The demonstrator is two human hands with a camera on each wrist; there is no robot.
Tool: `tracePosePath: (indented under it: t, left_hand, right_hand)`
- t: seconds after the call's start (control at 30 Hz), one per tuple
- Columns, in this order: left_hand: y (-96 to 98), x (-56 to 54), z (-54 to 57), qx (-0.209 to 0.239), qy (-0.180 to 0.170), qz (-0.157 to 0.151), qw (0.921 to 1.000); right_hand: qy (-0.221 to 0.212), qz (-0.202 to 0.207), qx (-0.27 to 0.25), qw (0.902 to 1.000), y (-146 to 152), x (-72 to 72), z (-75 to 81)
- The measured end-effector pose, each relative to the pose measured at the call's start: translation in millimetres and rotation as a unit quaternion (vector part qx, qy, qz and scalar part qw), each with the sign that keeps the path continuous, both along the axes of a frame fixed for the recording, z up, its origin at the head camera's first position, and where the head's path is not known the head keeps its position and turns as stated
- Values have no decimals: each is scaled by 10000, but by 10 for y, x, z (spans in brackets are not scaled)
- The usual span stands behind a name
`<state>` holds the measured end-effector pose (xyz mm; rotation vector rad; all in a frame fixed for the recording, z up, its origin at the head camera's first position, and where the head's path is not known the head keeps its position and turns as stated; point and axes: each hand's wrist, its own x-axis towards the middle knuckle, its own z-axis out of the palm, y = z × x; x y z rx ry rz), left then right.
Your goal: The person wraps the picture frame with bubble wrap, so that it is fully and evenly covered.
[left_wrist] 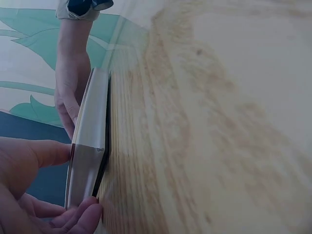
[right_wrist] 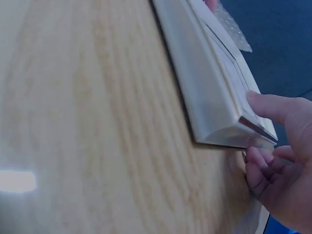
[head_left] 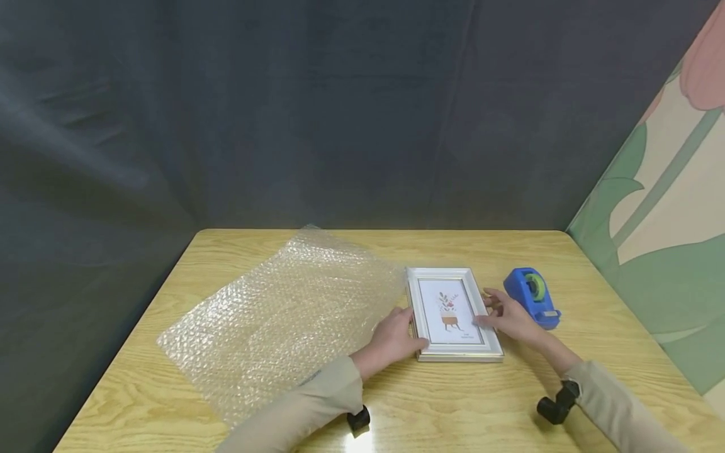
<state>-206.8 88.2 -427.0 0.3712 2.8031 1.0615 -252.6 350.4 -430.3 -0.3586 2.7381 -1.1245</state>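
A white picture frame (head_left: 450,311) holding a print of flowers in a pot lies face up near the middle of the wooden table. My left hand (head_left: 393,336) grips its left side, the thumb on the front near the lower left corner. On the right side my right hand (head_left: 512,318) pinches the frame, thumb over the front border and fingers at the edge. The left wrist view shows the fingertips (left_wrist: 85,214) curled at the frame's side, low by the tabletop. In the right wrist view the thumb (right_wrist: 268,105) presses on the face of the frame.
A large sheet of clear bubble wrap (head_left: 283,308) is spread flat on the table left of the frame. A blue tape dispenser (head_left: 518,286) with a green roll stands just beyond my right hand. Dark cloth (head_left: 340,113) hangs behind the table (head_left: 453,409).
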Motion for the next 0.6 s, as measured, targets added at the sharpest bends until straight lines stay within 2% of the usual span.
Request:
tracePosePath:
  t: [0.13,0.27,0.4,0.6]
  left_hand:
    - [42,-36,-8,82,-149,-40,9998]
    - [78,-71,-7,469,-455,115,9978]
    - [100,-93,0,716,-606,284,9952]
    - [135,-86,-8,1311,-937,607,9851]
  right_hand:
    - [-229,188,-111,9995,4,3,22]
    - [-323,255,-215,9989,14,10,29]
    - [-474,232,-277,9982,16,24,53]
    - [-806,154,-499,9954,32,87,99]
